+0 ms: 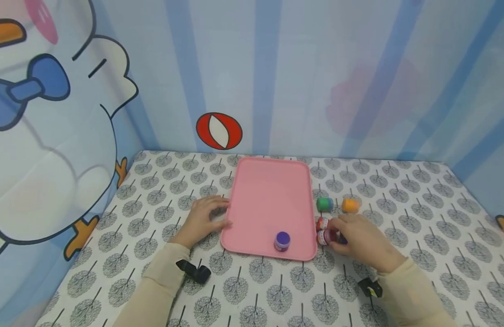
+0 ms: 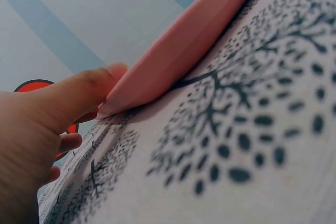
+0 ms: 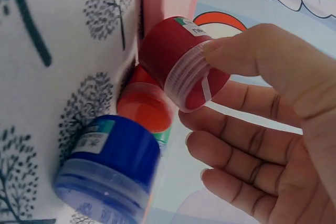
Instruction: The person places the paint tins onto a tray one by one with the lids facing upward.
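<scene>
My right hand [image 1: 360, 236] pinches a small dark red paint jar [image 3: 173, 56] between thumb and fingers, beside the right edge of the pink tray [image 1: 272, 200]. The jar is tilted, its clear lid towards my palm. An orange-red jar [image 3: 144, 103] lies just behind it, and a blue jar [image 3: 113, 156] is close to my fingers. At the tray's left edge, my left hand [image 1: 203, 218] touches the rim with thumb and fingertips, the fingers loosely bent. A purple-lidded jar [image 1: 282, 241] stands inside the tray near its front right corner.
Beyond my right hand, a green jar [image 1: 324, 204] and an orange jar [image 1: 350, 205] lie on the tree-patterned tablecloth [image 1: 256, 290]. A striped cartoon curtain [image 1: 301, 81] rises behind the table and along its left side.
</scene>
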`<control>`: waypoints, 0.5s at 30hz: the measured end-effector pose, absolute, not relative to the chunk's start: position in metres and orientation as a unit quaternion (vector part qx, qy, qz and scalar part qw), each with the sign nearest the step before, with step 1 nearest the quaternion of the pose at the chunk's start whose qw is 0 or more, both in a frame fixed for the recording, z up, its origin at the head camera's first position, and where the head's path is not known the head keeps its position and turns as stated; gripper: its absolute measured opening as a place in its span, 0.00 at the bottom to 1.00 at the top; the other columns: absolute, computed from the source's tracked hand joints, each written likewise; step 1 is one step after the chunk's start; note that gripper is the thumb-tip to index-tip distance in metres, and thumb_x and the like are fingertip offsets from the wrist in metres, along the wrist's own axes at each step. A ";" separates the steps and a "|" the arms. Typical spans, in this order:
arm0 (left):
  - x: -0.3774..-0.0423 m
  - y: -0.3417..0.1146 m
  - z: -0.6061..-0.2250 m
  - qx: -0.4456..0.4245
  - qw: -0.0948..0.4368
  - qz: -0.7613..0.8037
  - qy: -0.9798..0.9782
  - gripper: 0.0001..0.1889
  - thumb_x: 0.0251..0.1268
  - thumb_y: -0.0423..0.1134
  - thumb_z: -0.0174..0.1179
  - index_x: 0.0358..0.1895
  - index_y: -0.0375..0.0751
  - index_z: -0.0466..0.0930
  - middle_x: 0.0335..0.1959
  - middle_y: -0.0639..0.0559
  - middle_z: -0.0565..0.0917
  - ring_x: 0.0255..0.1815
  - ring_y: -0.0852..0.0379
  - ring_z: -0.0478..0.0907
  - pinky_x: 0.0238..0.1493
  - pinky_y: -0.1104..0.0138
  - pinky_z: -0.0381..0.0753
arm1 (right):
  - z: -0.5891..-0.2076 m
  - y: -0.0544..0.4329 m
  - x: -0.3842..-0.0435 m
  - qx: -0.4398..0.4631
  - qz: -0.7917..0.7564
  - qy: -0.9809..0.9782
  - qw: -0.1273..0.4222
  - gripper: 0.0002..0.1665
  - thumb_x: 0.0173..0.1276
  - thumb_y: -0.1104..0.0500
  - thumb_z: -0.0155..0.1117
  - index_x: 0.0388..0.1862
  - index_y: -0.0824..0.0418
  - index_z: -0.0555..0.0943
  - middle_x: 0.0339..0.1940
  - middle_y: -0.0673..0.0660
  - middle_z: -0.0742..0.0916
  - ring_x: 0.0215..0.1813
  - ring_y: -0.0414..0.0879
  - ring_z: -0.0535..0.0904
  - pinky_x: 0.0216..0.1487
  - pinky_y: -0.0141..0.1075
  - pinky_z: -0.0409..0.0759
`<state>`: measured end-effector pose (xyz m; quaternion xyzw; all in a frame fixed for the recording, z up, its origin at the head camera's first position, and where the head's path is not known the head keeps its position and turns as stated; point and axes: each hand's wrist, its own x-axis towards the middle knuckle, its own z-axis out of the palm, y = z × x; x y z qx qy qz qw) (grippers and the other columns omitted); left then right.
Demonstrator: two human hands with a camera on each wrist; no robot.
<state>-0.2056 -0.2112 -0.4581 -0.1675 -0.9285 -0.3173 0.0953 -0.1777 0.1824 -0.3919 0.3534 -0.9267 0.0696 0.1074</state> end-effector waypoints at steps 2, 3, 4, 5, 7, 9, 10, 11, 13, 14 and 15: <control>-0.206 -0.211 -0.459 -0.168 0.095 -0.317 -0.929 0.30 0.48 0.49 0.72 0.57 0.45 0.79 0.63 0.46 0.78 0.69 0.42 0.67 0.74 0.42 0.52 | -0.391 0.181 -0.178 0.363 0.076 -0.922 0.115 0.11 0.51 0.54 0.74 0.30 0.51 0.80 0.25 0.43 0.80 0.30 0.35 0.71 0.36 0.35 0.77; -0.206 -0.211 -0.459 -0.168 0.095 -0.317 -0.929 0.30 0.48 0.49 0.72 0.57 0.46 0.79 0.63 0.46 0.78 0.69 0.42 0.67 0.74 0.42 0.52 | -0.390 0.181 -0.179 0.367 0.080 -0.919 0.117 0.11 0.51 0.55 0.74 0.30 0.50 0.80 0.25 0.42 0.80 0.30 0.35 0.71 0.35 0.34 0.77; -0.206 -0.211 -0.459 -0.168 0.095 -0.316 -0.929 0.30 0.48 0.50 0.72 0.57 0.46 0.79 0.63 0.46 0.78 0.69 0.42 0.67 0.73 0.41 0.52 | -0.389 0.180 -0.180 0.372 0.083 -0.917 0.119 0.10 0.51 0.55 0.74 0.30 0.51 0.80 0.25 0.42 0.80 0.30 0.34 0.71 0.34 0.32 0.76; -0.206 -0.211 -0.459 -0.167 0.095 -0.314 -0.930 0.30 0.48 0.50 0.72 0.57 0.46 0.79 0.63 0.46 0.78 0.69 0.42 0.67 0.73 0.41 0.53 | -0.388 0.179 -0.181 0.375 0.083 -0.915 0.121 0.10 0.51 0.56 0.74 0.30 0.51 0.80 0.25 0.43 0.80 0.30 0.34 0.71 0.34 0.32 0.76; -0.206 -0.211 -0.458 -0.167 0.093 -0.314 -0.930 0.30 0.48 0.50 0.72 0.57 0.45 0.79 0.63 0.46 0.78 0.69 0.43 0.67 0.73 0.41 0.53 | -0.386 0.177 -0.182 0.375 0.084 -0.916 0.118 0.11 0.51 0.56 0.74 0.32 0.53 0.81 0.26 0.44 0.81 0.30 0.35 0.72 0.33 0.31 0.77; -0.206 -0.211 -0.457 -0.168 0.091 -0.310 -0.931 0.30 0.48 0.50 0.72 0.57 0.45 0.79 0.63 0.46 0.78 0.69 0.43 0.67 0.74 0.41 0.53 | -0.383 0.175 -0.184 0.373 0.084 -0.917 0.112 0.12 0.52 0.57 0.74 0.36 0.55 0.83 0.27 0.45 0.82 0.31 0.35 0.73 0.33 0.31 0.78; -0.206 -0.211 -0.457 -0.169 0.091 -0.307 -0.932 0.29 0.49 0.50 0.72 0.57 0.45 0.79 0.63 0.46 0.78 0.69 0.43 0.67 0.73 0.41 0.53 | -0.382 0.174 -0.184 0.372 0.082 -0.918 0.110 0.13 0.52 0.56 0.74 0.37 0.56 0.83 0.28 0.46 0.83 0.31 0.36 0.74 0.33 0.31 0.79; -0.206 -0.211 -0.457 -0.169 0.090 -0.307 -0.932 0.29 0.49 0.50 0.72 0.57 0.45 0.79 0.63 0.46 0.78 0.69 0.43 0.68 0.74 0.41 0.53 | -0.381 0.173 -0.185 0.371 0.081 -0.919 0.109 0.14 0.52 0.56 0.74 0.38 0.57 0.84 0.29 0.46 0.83 0.32 0.37 0.75 0.34 0.32 0.79; -0.206 -0.210 -0.457 -0.170 0.090 -0.306 -0.933 0.29 0.49 0.50 0.72 0.56 0.45 0.79 0.63 0.46 0.78 0.69 0.42 0.68 0.74 0.41 0.53 | -0.380 0.171 -0.187 0.370 0.078 -0.919 0.110 0.14 0.53 0.55 0.74 0.38 0.57 0.84 0.30 0.47 0.84 0.32 0.38 0.77 0.36 0.34 0.80; -0.206 -0.210 -0.457 -0.170 0.090 -0.305 -0.933 0.29 0.49 0.50 0.72 0.56 0.45 0.79 0.63 0.46 0.78 0.69 0.42 0.68 0.74 0.41 0.53 | -0.379 0.170 -0.188 0.372 0.077 -0.918 0.111 0.13 0.53 0.55 0.74 0.36 0.57 0.83 0.30 0.48 0.84 0.32 0.39 0.77 0.37 0.35 0.81; -0.206 -0.210 -0.457 -0.170 0.090 -0.303 -0.933 0.29 0.49 0.50 0.72 0.56 0.45 0.79 0.63 0.46 0.78 0.69 0.43 0.68 0.74 0.41 0.54 | -0.379 0.169 -0.189 0.373 0.076 -0.918 0.112 0.13 0.53 0.54 0.74 0.36 0.57 0.83 0.30 0.47 0.84 0.32 0.39 0.77 0.37 0.36 0.80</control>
